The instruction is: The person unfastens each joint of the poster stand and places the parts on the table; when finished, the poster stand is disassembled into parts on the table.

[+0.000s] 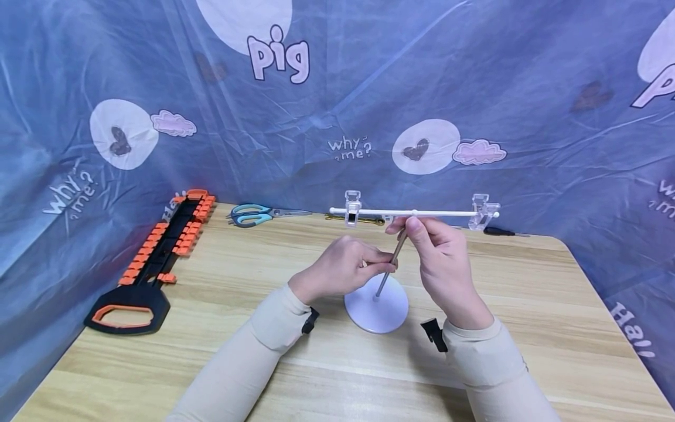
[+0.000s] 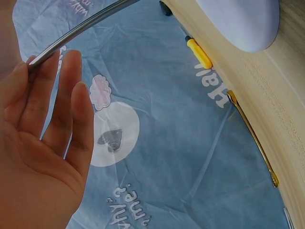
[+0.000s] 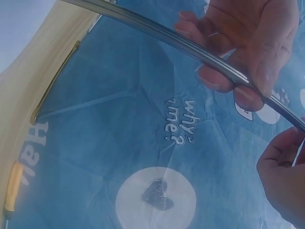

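In the head view a slim metal pole [image 1: 398,247] rises at a tilt from a round white base [image 1: 390,310] on the table. My left hand [image 1: 337,266] pinches the pole around its middle. Higher up, my right hand [image 1: 445,258] grips the pole's top with thumb and fingers, just under a white crossbar [image 1: 437,212]. A clear plastic clip [image 1: 353,202] sits near the bar's left end, and a second clear clip [image 1: 481,211] near its right end. In the right wrist view both hands are on the shiny pole [image 3: 167,37].
A black and orange rack with a handle [image 1: 129,293] lies at the left of the wooden table [image 1: 221,363]. Along the back edge are blue-handled scissors [image 1: 248,215], a gold wrench [image 2: 255,138], a yellow-handled screwdriver [image 2: 199,52] and a black-handled tool [image 1: 498,232]. Patterned cloth [image 1: 316,117] hangs behind.
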Demonstrator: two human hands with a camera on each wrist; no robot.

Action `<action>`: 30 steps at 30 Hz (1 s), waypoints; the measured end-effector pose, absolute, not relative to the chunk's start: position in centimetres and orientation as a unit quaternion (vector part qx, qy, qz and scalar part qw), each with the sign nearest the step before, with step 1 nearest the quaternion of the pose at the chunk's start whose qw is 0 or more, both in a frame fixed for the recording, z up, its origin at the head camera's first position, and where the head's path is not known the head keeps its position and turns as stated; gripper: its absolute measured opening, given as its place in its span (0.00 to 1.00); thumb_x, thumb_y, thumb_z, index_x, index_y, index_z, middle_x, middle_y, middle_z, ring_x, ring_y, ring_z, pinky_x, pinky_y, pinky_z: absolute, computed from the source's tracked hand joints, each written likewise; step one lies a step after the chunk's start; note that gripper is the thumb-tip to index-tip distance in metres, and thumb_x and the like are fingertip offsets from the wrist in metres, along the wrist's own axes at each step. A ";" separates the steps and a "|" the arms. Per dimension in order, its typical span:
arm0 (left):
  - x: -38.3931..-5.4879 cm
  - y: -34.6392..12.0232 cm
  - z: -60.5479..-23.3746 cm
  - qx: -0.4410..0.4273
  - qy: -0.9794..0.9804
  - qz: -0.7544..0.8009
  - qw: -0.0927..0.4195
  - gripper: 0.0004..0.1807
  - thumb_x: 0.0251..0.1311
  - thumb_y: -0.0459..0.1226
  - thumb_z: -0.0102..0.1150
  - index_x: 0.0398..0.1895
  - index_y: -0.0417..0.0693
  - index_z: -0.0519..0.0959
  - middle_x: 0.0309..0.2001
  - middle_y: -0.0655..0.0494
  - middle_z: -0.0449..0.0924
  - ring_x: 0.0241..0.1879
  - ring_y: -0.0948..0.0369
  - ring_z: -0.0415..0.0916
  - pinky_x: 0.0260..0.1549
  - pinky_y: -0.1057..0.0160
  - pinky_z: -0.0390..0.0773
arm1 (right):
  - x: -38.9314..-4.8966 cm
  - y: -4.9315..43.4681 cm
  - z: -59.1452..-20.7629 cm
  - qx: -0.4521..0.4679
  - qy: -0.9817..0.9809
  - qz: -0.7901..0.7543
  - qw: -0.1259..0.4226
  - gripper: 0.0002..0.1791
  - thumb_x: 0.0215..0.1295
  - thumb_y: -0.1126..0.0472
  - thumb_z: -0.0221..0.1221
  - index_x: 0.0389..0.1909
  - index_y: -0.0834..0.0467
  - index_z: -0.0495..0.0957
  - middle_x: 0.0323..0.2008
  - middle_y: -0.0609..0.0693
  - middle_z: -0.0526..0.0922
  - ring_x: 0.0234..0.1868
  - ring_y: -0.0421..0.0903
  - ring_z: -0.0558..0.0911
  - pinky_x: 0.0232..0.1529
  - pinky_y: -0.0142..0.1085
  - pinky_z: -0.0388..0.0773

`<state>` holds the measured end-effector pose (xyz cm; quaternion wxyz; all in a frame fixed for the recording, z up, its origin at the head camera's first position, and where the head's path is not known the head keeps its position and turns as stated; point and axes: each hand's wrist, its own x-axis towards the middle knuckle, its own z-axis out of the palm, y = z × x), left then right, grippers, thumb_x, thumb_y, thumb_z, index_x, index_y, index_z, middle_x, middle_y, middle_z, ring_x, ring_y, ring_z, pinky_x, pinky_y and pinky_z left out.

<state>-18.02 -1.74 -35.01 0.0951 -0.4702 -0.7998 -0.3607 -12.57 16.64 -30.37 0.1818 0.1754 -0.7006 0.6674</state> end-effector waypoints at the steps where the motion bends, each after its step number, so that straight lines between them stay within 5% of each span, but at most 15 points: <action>1: -18.0 -1.7 -35.0 -0.470 -0.800 -0.360 0.095 0.09 0.70 0.40 0.70 0.47 0.49 0.93 0.41 0.61 0.93 0.29 0.71 0.81 0.28 0.75 0.71 | -12.6 16.6 -30.4 0.175 -0.700 0.668 0.182 0.14 0.83 0.65 0.54 0.41 0.53 0.89 0.35 0.41 0.91 0.49 0.40 0.87 0.62 0.34 0.77; 30: -18.0 -1.7 -35.0 -0.471 -0.805 -0.347 0.098 0.09 0.70 0.41 0.69 0.47 0.50 0.93 0.42 0.60 0.93 0.32 0.69 0.86 0.30 0.75 0.74 | -12.6 16.5 -30.4 0.166 -0.680 0.689 0.190 0.15 0.81 0.66 0.56 0.41 0.50 0.90 0.34 0.40 0.91 0.50 0.40 0.87 0.63 0.34 0.77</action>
